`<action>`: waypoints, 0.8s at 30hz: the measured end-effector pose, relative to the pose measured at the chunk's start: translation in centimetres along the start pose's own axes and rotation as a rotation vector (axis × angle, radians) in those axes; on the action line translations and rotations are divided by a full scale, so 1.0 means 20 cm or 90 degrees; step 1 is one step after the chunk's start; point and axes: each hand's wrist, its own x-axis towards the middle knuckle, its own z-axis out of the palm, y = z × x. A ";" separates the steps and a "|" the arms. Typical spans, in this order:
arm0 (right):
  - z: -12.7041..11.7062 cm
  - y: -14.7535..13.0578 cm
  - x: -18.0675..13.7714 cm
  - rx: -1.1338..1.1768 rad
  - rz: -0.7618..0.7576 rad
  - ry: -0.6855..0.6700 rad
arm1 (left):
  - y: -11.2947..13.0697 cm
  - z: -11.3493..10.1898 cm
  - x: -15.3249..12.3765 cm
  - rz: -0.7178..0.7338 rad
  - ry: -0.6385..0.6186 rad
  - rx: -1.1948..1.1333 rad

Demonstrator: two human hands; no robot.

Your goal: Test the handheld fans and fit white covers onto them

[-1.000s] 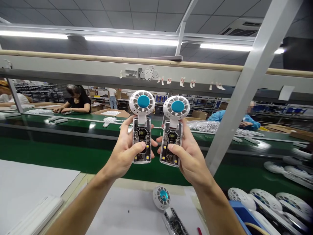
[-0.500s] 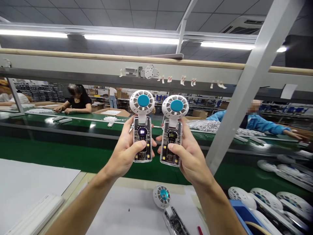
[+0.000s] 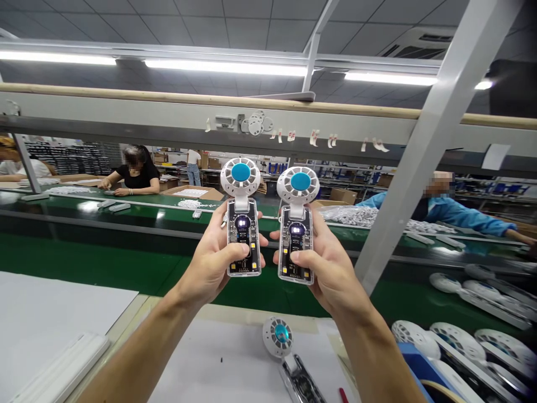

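Head camera, and here it is: the right display is switching from unlit to glowing, joining the left display, which is already shining! The left hand is grasping one fan, the right hand is grasping a second fan — each grip wrapping firmly round a clear body, each thumb resting on the front. Both fans are staying upright, side by side and apart, heads topmost, raised above the desk. That change is probably meaning both units are answering the thumbs and drawing level — though whether any blades are turning, the view isn't revealing. Below, a third fan is lying slantwise on the white sheet, with neither hand touching it.
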 end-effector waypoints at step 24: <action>0.05 -0.02 -0.01 -0.001 0.008 0.034 | 0.00 0.02 0.00 0.033 0.041 -0.026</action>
